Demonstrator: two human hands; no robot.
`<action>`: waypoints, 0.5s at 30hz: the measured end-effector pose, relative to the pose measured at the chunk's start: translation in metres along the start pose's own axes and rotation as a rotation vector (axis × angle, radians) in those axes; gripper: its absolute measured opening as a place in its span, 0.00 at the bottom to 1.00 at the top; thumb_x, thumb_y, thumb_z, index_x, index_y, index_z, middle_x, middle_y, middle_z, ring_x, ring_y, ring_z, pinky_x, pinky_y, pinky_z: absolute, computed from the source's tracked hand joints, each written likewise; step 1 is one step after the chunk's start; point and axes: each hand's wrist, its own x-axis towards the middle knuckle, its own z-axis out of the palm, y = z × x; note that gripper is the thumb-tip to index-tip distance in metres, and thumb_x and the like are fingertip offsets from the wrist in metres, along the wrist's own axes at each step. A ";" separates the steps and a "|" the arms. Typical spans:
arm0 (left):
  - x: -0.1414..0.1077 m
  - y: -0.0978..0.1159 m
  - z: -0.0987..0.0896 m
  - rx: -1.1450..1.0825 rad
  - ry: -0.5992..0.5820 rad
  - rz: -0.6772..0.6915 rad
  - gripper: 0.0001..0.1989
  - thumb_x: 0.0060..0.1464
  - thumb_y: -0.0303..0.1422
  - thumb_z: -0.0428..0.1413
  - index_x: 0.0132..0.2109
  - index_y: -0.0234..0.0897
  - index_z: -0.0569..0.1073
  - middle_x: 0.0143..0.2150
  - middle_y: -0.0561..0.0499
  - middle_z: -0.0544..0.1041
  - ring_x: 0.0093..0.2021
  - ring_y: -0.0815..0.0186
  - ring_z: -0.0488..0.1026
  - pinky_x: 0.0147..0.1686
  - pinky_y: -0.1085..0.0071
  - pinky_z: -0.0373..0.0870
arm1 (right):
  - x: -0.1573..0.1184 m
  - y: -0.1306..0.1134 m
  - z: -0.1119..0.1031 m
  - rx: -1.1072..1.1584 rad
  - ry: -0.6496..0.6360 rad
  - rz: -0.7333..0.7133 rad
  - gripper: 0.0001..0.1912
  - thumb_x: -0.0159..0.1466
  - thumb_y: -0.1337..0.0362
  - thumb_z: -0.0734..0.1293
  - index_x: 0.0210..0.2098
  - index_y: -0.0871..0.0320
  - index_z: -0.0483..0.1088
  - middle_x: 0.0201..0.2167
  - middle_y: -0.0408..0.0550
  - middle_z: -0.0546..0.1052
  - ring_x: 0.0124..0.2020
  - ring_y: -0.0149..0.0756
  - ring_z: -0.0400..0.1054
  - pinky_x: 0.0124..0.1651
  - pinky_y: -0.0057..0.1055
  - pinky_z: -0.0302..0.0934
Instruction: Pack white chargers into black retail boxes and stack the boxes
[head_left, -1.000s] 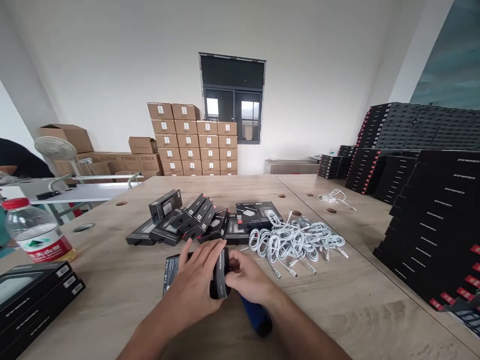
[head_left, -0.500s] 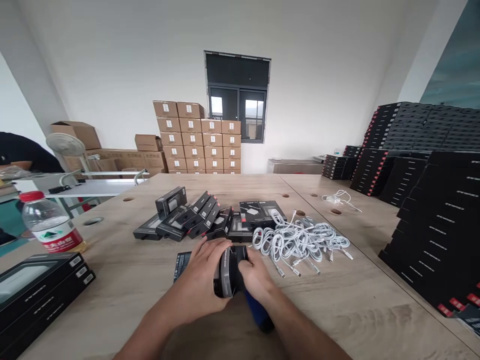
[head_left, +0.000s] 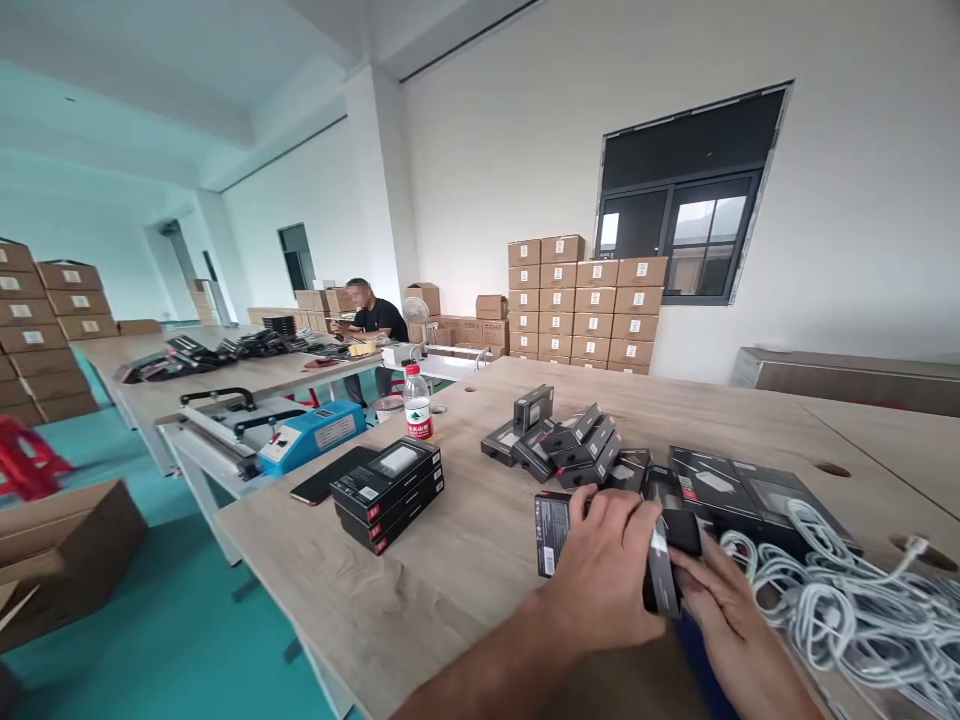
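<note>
My left hand [head_left: 600, 570] is wrapped over a small black product box [head_left: 552, 535], whose printed side shows left of the fingers. At the box's right end my right hand [head_left: 720, 610] has its fingers closed against a dark piece; the exact contact is partly hidden. Just behind the hands lie several similar black boxes [head_left: 585, 445], some leaning on each other. Coiled white cables [head_left: 832, 600] are heaped to the right, beside two flat black boxes [head_left: 724, 485].
A stack of black boxes [head_left: 390, 490] stands left on the wooden table [head_left: 480, 590], near a flat dark object [head_left: 334, 475] and a bottle [head_left: 418, 405]. Beyond are a blue machine [head_left: 315, 435], a seated person [head_left: 379, 318] and stacked cartons [head_left: 585, 300].
The view has swung left, bringing the blue machine, the seated person and more floor into sight. Both hands stay on the black box, and the right-hand stacks have left the view.
</note>
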 end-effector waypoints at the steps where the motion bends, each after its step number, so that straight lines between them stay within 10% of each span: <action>1: 0.000 0.002 -0.001 -0.001 -0.014 0.023 0.45 0.40 0.38 0.62 0.66 0.38 0.58 0.60 0.40 0.68 0.62 0.51 0.63 0.68 0.52 0.44 | -0.001 -0.003 0.000 0.075 -0.045 0.097 0.22 0.62 0.43 0.61 0.33 0.51 0.79 0.54 0.52 0.76 0.59 0.56 0.66 0.62 0.55 0.60; 7: -0.002 -0.025 -0.015 0.022 -0.135 -0.071 0.54 0.37 0.42 0.65 0.70 0.38 0.53 0.63 0.39 0.68 0.62 0.49 0.63 0.69 0.49 0.40 | 0.012 -0.007 -0.023 0.570 0.119 0.465 0.18 0.45 0.48 0.78 0.23 0.52 0.71 0.43 0.46 0.80 0.48 0.48 0.73 0.45 0.37 0.70; 12: -0.001 -0.058 -0.039 0.084 -0.454 -0.457 0.62 0.27 0.36 0.70 0.70 0.28 0.54 0.69 0.26 0.57 0.70 0.37 0.52 0.67 0.39 0.27 | 0.030 -0.010 -0.051 1.048 0.376 0.713 0.13 0.44 0.63 0.78 0.28 0.53 0.74 0.27 0.38 0.79 0.27 0.32 0.73 0.25 0.24 0.66; 15: 0.010 -0.067 -0.044 -0.166 -0.309 -0.529 0.58 0.31 0.36 0.68 0.70 0.32 0.55 0.72 0.31 0.54 0.73 0.42 0.47 0.69 0.43 0.27 | 0.035 -0.018 -0.055 1.080 0.291 0.739 0.12 0.45 0.65 0.78 0.28 0.54 0.75 0.25 0.39 0.79 0.23 0.31 0.71 0.20 0.23 0.62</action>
